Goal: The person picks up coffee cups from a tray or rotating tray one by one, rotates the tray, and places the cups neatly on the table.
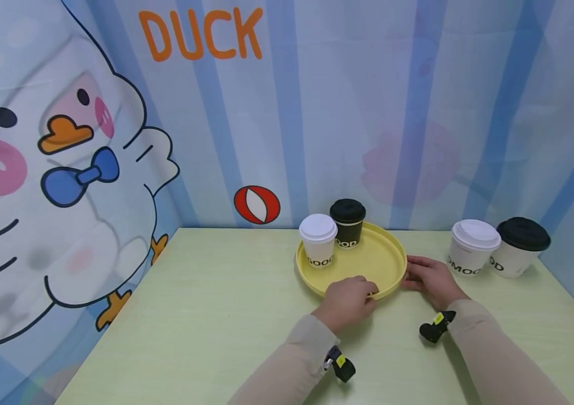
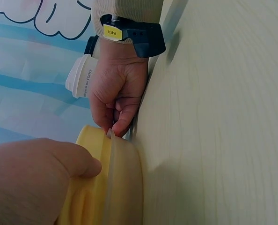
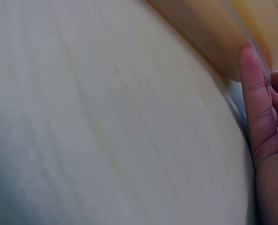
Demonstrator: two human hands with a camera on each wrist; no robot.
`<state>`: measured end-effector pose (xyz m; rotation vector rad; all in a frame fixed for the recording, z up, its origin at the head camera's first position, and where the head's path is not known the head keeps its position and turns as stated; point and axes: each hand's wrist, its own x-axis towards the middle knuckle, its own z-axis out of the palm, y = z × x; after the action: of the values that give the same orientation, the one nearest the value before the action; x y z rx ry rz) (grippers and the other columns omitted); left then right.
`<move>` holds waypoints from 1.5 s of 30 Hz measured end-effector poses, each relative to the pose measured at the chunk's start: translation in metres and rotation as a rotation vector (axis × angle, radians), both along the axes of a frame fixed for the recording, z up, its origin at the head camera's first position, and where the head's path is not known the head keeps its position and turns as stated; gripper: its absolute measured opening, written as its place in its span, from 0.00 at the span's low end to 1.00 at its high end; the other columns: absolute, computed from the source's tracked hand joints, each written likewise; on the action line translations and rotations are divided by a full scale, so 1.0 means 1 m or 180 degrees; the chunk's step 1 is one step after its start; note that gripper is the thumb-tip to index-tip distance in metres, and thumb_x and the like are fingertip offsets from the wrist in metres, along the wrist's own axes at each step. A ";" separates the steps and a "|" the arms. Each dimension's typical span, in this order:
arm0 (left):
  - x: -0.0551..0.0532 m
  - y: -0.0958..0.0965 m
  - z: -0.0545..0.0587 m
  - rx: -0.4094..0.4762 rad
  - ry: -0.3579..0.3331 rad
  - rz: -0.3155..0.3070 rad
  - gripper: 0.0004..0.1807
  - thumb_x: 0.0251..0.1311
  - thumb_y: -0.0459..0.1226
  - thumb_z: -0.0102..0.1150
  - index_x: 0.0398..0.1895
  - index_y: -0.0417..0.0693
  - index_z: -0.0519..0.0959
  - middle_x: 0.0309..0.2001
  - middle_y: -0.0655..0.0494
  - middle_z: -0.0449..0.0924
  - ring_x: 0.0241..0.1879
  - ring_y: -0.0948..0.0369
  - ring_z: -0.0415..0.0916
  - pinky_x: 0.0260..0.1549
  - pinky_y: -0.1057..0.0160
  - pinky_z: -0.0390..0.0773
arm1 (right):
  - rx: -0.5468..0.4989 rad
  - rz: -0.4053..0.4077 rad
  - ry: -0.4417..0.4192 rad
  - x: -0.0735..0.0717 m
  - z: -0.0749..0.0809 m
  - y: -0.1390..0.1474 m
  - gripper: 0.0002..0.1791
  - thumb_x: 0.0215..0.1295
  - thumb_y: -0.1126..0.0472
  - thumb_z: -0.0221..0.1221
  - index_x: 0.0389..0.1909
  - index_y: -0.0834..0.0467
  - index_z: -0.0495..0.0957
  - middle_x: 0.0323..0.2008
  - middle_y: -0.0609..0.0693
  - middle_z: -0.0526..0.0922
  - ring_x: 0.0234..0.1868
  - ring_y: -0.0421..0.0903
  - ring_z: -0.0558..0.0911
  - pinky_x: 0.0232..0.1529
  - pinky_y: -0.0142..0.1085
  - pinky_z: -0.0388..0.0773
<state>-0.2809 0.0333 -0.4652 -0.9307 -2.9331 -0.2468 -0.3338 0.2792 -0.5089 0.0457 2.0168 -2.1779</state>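
A round yellow tray [image 1: 358,273] rests on the table and carries two lidded paper cups. One is a white-lidded cup [image 1: 318,239] marked GOOD; behind it stands a black-lidded dark cup [image 1: 349,222]. My left hand [image 1: 349,301] grips the tray's front rim, its thumb over the edge in the left wrist view. At the tray's right side, my right hand [image 1: 434,279] pinches the rim. The right wrist view shows that hand's thumb [image 3: 255,93] against the tray's outer wall [image 3: 214,42]. Part of the left hand's grip is hidden.
Two more cups stand right of the right hand: a white-lidded cup [image 1: 471,247] and a larger black-lidded cup [image 1: 519,247]. The pale table [image 1: 206,315] meets a blue cartoon backdrop [image 1: 317,112] at its far edge.
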 end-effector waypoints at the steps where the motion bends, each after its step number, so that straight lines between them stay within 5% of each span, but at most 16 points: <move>1: 0.000 -0.001 0.001 0.0004 -0.0008 -0.0006 0.13 0.68 0.44 0.61 0.53 0.63 0.85 0.45 0.67 0.83 0.42 0.68 0.80 0.37 0.67 0.80 | -0.0012 0.0000 0.0003 0.000 0.000 0.000 0.34 0.77 0.62 0.54 0.75 0.74 0.53 0.40 0.45 0.83 0.40 0.37 0.84 0.46 0.34 0.85; 15: -0.002 -0.017 0.002 0.0004 -0.0023 -0.0200 0.11 0.68 0.43 0.60 0.50 0.62 0.86 0.41 0.68 0.82 0.38 0.69 0.77 0.31 0.71 0.76 | 0.0025 -0.0038 -0.0043 0.001 0.000 0.003 0.33 0.78 0.63 0.52 0.75 0.73 0.53 0.40 0.45 0.83 0.40 0.38 0.83 0.47 0.34 0.85; 25: -0.003 -0.023 0.005 0.0023 -0.0066 -0.0277 0.12 0.68 0.42 0.61 0.51 0.61 0.86 0.44 0.68 0.83 0.42 0.70 0.78 0.38 0.71 0.78 | -0.0016 -0.0053 -0.0021 0.001 -0.001 0.004 0.33 0.78 0.64 0.52 0.75 0.74 0.53 0.39 0.45 0.82 0.40 0.37 0.83 0.46 0.33 0.85; 33: -0.007 -0.020 0.009 0.0111 -0.0390 -0.0033 0.15 0.65 0.50 0.62 0.53 0.61 0.84 0.40 0.68 0.80 0.37 0.70 0.74 0.36 0.70 0.76 | -0.0007 -0.0062 -0.0011 0.001 0.001 0.003 0.32 0.78 0.64 0.52 0.75 0.74 0.53 0.39 0.45 0.83 0.40 0.38 0.83 0.46 0.33 0.85; 45: -0.012 0.014 0.007 0.0074 -0.0278 0.0273 0.20 0.65 0.58 0.59 0.54 0.63 0.83 0.46 0.67 0.82 0.44 0.67 0.79 0.41 0.64 0.79 | 0.0068 -0.0041 0.0041 0.001 0.000 -0.002 0.33 0.77 0.63 0.52 0.74 0.74 0.54 0.39 0.43 0.83 0.40 0.37 0.84 0.46 0.33 0.85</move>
<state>-0.2931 0.0476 -0.4585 -0.8088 -3.0334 -0.3244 -0.3324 0.2776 -0.5091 0.0477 2.0524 -2.1699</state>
